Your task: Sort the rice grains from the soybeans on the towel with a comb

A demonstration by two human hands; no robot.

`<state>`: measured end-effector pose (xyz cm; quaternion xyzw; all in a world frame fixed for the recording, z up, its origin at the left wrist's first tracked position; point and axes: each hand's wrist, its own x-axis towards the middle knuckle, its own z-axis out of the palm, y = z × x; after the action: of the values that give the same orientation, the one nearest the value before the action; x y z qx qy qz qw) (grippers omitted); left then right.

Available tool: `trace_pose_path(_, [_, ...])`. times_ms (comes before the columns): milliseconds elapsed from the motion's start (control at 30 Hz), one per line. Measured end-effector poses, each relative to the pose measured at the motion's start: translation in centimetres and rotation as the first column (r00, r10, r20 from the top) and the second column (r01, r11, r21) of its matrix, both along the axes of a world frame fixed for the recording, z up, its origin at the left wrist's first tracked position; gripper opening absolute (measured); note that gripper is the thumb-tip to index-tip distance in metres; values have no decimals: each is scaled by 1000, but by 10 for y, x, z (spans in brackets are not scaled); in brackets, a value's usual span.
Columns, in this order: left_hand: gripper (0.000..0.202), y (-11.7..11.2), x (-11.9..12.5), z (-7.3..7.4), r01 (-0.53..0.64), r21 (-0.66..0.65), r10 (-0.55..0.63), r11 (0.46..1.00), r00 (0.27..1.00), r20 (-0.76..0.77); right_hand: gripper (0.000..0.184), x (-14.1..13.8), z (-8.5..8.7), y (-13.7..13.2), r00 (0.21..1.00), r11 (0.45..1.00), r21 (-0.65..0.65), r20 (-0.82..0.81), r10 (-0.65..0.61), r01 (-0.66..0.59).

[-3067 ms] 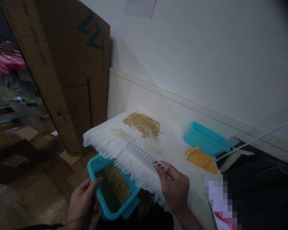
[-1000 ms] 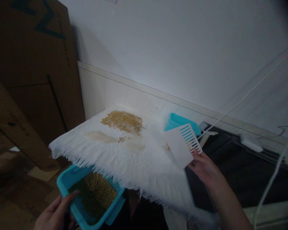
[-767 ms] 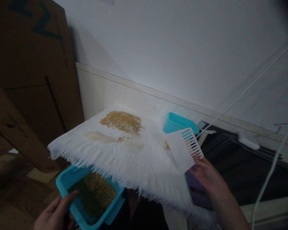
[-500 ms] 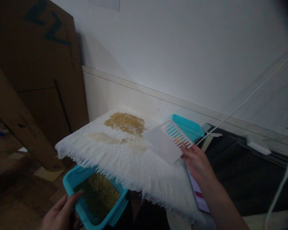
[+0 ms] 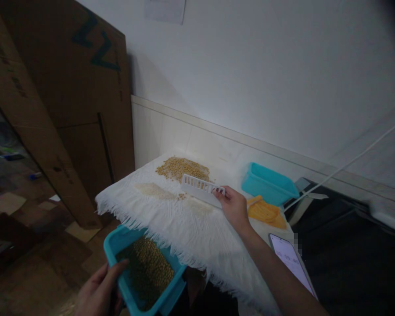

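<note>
My left hand point(image 5: 102, 285) grips the rim of a turquoise plastic bin point(image 5: 111, 242) below the table's front edge, thumb over the side. Inside lie yellow beans point(image 5: 156, 263) and a patch of small dark green grains point(image 5: 136, 283); the fringe hides part of the bin. Above the cloth, my right hand point(image 5: 232, 206) pinches one end of a white plastic plate with a slotted edge point(image 5: 197, 189), which appears nearly edge-on. Behind it a pile of yellow beans point(image 5: 181, 168) is spread on the white fringed cloth point(image 5: 184, 228). A patch of pale grains point(image 5: 153, 190) and a few stray beans point(image 5: 181, 196) lie nearer.
A second turquoise bin point(image 5: 270, 184) stands at the table's right rear, with a yellow cloth-like piece point(image 5: 266, 213) before it. A lit phone point(image 5: 291, 261) lies at the right edge. A white cable point(image 5: 352, 154) crosses there. Large cardboard boxes point(image 5: 88, 105) rise on the left.
My right hand has moved the slotted plate left toward the bean pile and turned it more edge-on, uncovering the yellow piece. My left hand still holds the bin. The view has shifted.
</note>
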<state>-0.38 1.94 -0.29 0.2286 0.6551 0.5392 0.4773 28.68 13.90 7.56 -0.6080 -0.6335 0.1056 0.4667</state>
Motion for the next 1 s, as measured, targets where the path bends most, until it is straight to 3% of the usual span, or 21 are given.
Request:
trace_pose_path(100, [30, -1, -4, -8, 24, -39, -16, 999, 981, 195, 22, 2, 0, 1, 999, 999, -23, -2, 40, -40])
trace_pose_path(367, [31, -2, -6, -14, 27, 5, -28, 1000, 982, 186, 27, 1, 1, 5, 992, 991, -44, -35, 124, -126])
trace_pose_path(567, [35, -3, -6, -13, 44, 24, -49, 999, 977, 207, 24, -1, 10, -13, 984, 983, -69, -62, 165, -169])
trace_pose_path(800, [35, -4, -8, -19, 66, 5, -66, 998, 986, 156, 23, -6, 9, -30, 993, 995, -33, -70, 93, -96])
trace_pose_path(1000, [36, -4, -5, -13, 39, -4, -38, 999, 985, 166, 21, -8, 0, -46, 995, 995, -37, -59, 86, -89])
